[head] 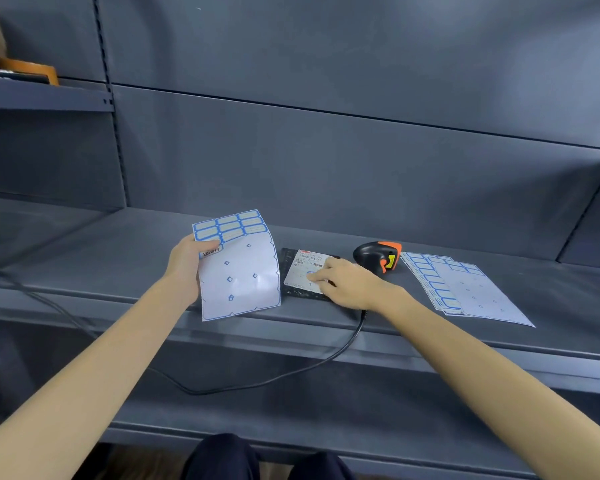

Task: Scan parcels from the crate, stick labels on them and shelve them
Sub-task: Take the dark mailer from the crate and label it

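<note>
One parcel [305, 275] on shelf [118, 258], right hand [350, 282] fingers flat, pressing label on; left hand [187, 265] at 9 o'clock pinching label sheet [239, 271]; shelving outstanding.

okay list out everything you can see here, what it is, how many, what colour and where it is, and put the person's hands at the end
label sheet: one, white with blue-edged labels along the top, mostly used up, held over the shelf front.
parcel: one, black bag with a white shipping slip, flat on the shelf, centre.
scanner: one, black and orange, lying on the shelf right of the parcel.
cable: one, black, hanging below the shelf edge.
spare label sheets: a small stack, white and blue, on the shelf at right.
shelf: grey metal, across the middle.
brown items: upper left shelf, unclear.
left hand: grip on the label sheet's left edge.
right hand: fingers pressing on the parcel's slip.
</note>
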### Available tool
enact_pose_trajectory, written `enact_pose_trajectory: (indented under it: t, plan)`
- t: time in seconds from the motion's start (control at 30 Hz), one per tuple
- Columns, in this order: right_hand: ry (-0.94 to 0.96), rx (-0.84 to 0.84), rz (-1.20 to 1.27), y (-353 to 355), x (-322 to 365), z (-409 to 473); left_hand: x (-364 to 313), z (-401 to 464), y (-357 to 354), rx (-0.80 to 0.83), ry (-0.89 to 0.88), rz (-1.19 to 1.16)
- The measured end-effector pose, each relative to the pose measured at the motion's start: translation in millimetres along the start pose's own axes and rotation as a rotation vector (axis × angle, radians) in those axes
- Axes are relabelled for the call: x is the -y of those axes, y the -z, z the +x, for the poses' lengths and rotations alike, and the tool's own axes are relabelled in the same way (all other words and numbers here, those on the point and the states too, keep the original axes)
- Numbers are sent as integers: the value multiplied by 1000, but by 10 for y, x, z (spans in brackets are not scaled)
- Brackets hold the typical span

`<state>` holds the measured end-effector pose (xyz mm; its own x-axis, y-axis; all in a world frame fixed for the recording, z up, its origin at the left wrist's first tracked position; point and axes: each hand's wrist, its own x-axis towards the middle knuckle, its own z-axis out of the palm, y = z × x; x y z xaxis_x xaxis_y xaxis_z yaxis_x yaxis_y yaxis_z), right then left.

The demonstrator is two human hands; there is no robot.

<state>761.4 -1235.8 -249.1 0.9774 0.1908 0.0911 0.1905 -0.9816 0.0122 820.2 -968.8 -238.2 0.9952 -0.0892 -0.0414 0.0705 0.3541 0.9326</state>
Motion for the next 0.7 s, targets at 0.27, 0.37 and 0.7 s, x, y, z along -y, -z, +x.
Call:
enact_pose_trajectory:
  t: [0.27, 0.37, 0.7]
  plan:
    - [-156, 2, 397, 209, -20, -44, -28, -88, -112, 95, 2, -6]
    - [-225, -135, 865, 416, 65, -70, -46, -132, -265, 145, -10, -25]
    - [-372, -446, 1098, 703, -115, -390, 76, -137, -982, 174, -58, 28]
